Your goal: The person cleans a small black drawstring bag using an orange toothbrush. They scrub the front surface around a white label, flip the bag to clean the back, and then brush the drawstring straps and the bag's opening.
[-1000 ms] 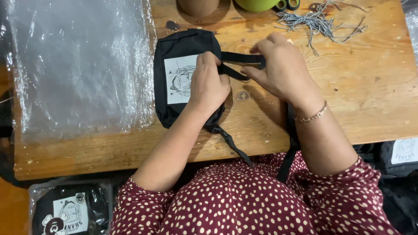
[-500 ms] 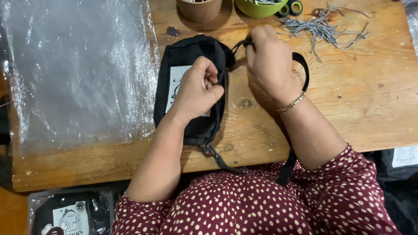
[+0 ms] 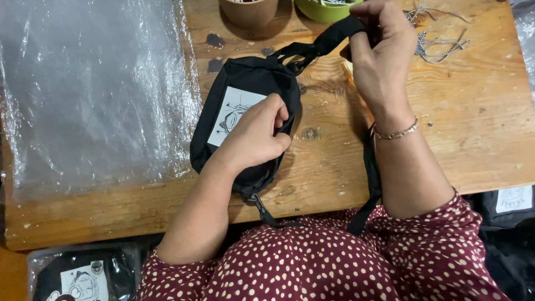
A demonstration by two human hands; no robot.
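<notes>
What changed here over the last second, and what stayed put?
The right hand moved from the middle of the black pouch toward the far table edge, lifting the black strap it grips. The left hand stayed pressed on the pouch; the plastic sheet and bowls stayed put.

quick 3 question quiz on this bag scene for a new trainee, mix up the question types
1. True or false: the left hand rests on the black pouch bag.
2. What does the right hand grip? A) the black strap B) the green bowl C) the plastic sheet
3. Fill in: the bracelet sits on the ____ wrist.

Key: 1 true; 2 A; 3 right
</notes>
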